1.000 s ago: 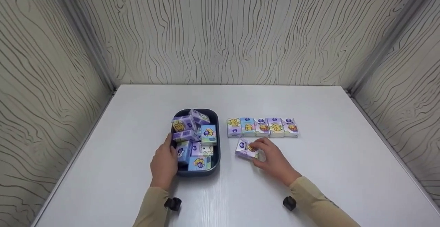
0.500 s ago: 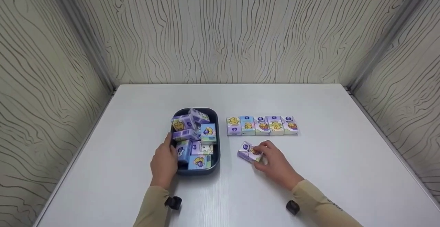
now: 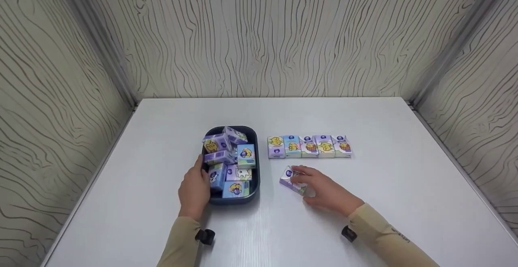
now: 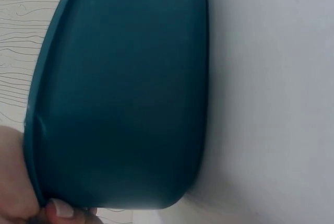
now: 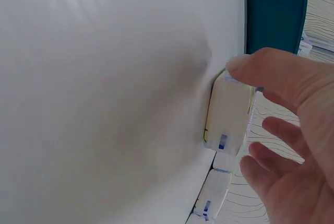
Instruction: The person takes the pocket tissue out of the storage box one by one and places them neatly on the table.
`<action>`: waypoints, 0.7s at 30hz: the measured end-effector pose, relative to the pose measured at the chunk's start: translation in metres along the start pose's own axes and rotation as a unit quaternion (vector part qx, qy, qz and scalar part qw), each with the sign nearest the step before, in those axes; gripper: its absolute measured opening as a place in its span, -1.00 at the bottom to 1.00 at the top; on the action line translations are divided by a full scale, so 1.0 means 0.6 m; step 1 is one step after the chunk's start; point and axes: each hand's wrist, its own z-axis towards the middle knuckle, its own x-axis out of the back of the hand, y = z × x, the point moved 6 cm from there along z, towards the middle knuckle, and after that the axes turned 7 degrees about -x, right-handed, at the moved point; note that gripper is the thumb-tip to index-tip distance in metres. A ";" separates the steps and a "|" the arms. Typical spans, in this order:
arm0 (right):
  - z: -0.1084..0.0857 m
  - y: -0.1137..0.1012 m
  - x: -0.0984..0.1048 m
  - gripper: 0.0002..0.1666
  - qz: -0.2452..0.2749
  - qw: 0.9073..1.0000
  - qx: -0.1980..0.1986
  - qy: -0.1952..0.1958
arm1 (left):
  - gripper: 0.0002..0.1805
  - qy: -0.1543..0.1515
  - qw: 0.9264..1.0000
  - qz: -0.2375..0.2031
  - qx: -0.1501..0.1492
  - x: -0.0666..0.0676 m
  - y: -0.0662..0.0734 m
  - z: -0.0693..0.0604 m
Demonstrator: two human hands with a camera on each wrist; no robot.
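My left hand (image 3: 194, 189) grips the left rim of a dark teal plastic bin (image 3: 258, 178), which holds several small cartoon-printed tissue packs (image 3: 236, 189). In the left wrist view, fingertips (image 4: 63, 209) show at the bin's rim. My right hand (image 3: 325, 190) holds one purple-and-white tissue pack (image 3: 288, 180) lying tilted on the table, its fingers over the top and partly covering the print. The right wrist view has the thumb at a corner of this pack (image 5: 228, 112), while the other fingers are spread loosely. The index fingertip is hidden there.
Behind the right hand, several tissue packs (image 3: 309, 147) lie side by side in a straight row, right of the bin. All stand on a white table (image 3: 162, 129) enclosed by wood-grain panels (image 3: 259, 36) at the back and sides.
The pack under my right hand has turned and shifted slightly right, away from the bin. The right fingers now reach farther over its top. My left hand stays on the bin.
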 end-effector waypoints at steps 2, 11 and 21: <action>0.002 -0.005 -0.001 -0.36 -0.023 1.000 0.016 -0.010 | -0.45 -0.001 1.000 -0.002 0.003 0.000 -0.001 0.000; 0.027 -0.025 -0.008 -0.45 -0.122 0.989 0.072 0.033 | -0.45 0.006 1.000 0.003 -0.011 0.005 0.004 0.000; 0.063 -0.055 -0.009 -0.49 -0.119 0.991 0.047 0.046 | -0.46 0.016 1.000 0.007 -0.013 0.004 0.005 -0.001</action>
